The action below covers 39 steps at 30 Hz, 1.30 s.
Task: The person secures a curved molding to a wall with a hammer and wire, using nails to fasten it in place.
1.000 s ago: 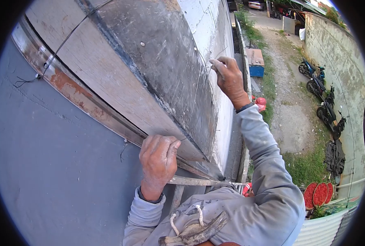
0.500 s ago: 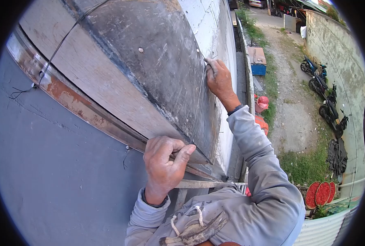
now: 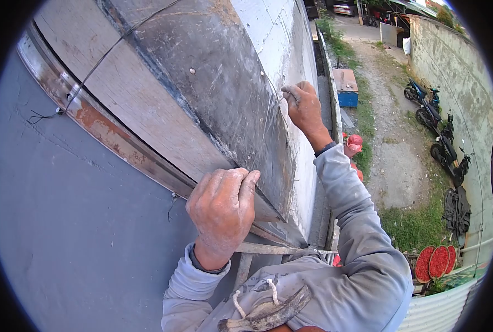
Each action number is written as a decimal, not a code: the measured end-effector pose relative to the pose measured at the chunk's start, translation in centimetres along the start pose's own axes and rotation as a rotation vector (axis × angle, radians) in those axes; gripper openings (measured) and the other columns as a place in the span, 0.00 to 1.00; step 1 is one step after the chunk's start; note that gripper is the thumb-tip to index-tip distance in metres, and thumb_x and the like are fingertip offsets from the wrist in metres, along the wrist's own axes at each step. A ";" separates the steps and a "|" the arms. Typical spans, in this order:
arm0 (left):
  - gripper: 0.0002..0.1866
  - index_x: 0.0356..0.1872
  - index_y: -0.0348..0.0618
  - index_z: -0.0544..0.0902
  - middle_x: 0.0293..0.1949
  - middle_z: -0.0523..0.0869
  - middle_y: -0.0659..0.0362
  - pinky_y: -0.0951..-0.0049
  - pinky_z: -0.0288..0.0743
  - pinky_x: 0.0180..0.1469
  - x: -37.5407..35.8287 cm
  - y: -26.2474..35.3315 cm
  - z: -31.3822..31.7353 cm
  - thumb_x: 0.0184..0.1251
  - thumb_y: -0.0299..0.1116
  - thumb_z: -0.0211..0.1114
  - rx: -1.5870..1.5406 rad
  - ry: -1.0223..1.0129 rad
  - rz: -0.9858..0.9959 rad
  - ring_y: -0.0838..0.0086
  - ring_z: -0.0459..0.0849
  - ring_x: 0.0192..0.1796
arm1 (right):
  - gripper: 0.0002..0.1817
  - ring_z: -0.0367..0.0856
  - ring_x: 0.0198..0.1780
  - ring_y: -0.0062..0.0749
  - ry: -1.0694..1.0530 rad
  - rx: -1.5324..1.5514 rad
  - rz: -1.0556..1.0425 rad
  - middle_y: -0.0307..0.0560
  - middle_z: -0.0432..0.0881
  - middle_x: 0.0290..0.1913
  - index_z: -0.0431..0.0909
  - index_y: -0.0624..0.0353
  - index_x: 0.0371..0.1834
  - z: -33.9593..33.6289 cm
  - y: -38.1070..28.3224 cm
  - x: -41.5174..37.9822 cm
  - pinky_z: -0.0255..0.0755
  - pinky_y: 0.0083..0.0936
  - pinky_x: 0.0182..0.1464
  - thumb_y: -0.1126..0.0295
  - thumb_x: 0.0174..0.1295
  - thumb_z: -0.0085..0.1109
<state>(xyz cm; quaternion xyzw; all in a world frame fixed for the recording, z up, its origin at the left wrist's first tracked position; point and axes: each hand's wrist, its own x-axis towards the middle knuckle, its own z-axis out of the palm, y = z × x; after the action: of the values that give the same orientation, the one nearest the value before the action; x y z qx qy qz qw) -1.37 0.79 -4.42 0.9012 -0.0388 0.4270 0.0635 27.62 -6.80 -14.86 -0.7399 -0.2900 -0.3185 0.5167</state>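
Observation:
A dark, scuffed board (image 3: 219, 83) with a few nail heads lies against the corner of the wall, beside a paler wooden board (image 3: 130, 88). My left hand (image 3: 221, 207) is closed at the lower edge of the dark board, thumb pressed to the curled fingers; what they hold is hidden. At the dark board's right edge, my right hand (image 3: 304, 110) pinches with thumb and fingers. A thin wire (image 3: 287, 124) bows along that edge to its fingertips. Another thin dark wire (image 3: 113, 47) crosses both boards at upper left.
A rusty metal channel (image 3: 100, 124) runs beside the boards along the grey wall (image 3: 91, 232). Below my body is a ladder's wooden rung (image 3: 266, 248). Far below at right are a gravel path (image 3: 398, 144), parked motorbikes (image 3: 448, 149) and round red trays (image 3: 439, 261).
My right hand has moved slightly right and down, off the board's edge, and the wire beside it bows more. The left hand has risen a little, its back turned more toward me.

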 end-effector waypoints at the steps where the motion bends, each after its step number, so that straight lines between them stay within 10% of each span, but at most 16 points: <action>1: 0.05 0.29 0.41 0.84 0.26 0.85 0.58 0.66 0.73 0.32 -0.1 0.0 0.0 0.56 0.26 0.74 0.010 0.000 0.002 0.66 0.82 0.28 | 0.07 0.78 0.46 0.48 0.106 -0.070 -0.073 0.52 0.78 0.41 0.86 0.55 0.40 -0.8 -0.2 0.0 0.72 0.40 0.50 0.73 0.59 0.64; 20: 0.07 0.32 0.47 0.84 0.25 0.81 0.66 0.67 0.63 0.37 1.3 0.0 -1.1 0.56 0.32 0.75 0.210 0.072 0.112 0.73 0.77 0.29 | 0.13 0.78 0.25 0.18 0.128 0.256 0.220 0.41 0.82 0.22 0.84 0.63 0.30 -1.1 0.0 -0.7 0.72 0.21 0.30 0.63 0.57 0.73; 30: 0.09 0.28 0.48 0.82 0.26 0.84 0.67 0.67 0.64 0.38 0.9 0.0 -0.1 0.54 0.29 0.77 0.014 0.115 -0.039 0.73 0.79 0.28 | 0.13 0.80 0.25 0.30 0.300 0.158 0.150 0.49 0.83 0.25 0.82 0.62 0.27 3.3 0.5 -1.6 0.71 0.27 0.31 0.64 0.57 0.72; 32: 0.09 0.29 0.45 0.83 0.26 0.85 0.63 0.66 0.66 0.40 1.2 0.1 -0.3 0.53 0.27 0.77 0.061 0.107 0.023 0.71 0.79 0.29 | 0.14 0.81 0.26 0.26 0.221 0.249 0.461 0.45 0.84 0.23 0.86 0.62 0.28 3.6 0.0 -1.2 0.73 0.25 0.33 0.61 0.57 0.72; 39: 0.09 0.29 0.49 0.82 0.25 0.84 0.69 0.67 0.64 0.39 1.3 -0.4 0.5 0.54 0.30 0.77 0.066 0.178 0.057 0.75 0.78 0.28 | 0.13 0.85 0.36 0.49 0.174 0.063 0.184 0.55 0.86 0.34 0.87 0.61 0.39 3.2 -1.8 -1.7 0.76 0.36 0.41 0.62 0.65 0.60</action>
<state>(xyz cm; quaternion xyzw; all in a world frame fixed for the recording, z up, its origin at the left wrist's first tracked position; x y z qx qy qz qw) -0.13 1.10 -3.73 0.8599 -0.0445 0.5079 0.0251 25.70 -3.37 -15.97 -0.7163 -0.1847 -0.3235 0.5901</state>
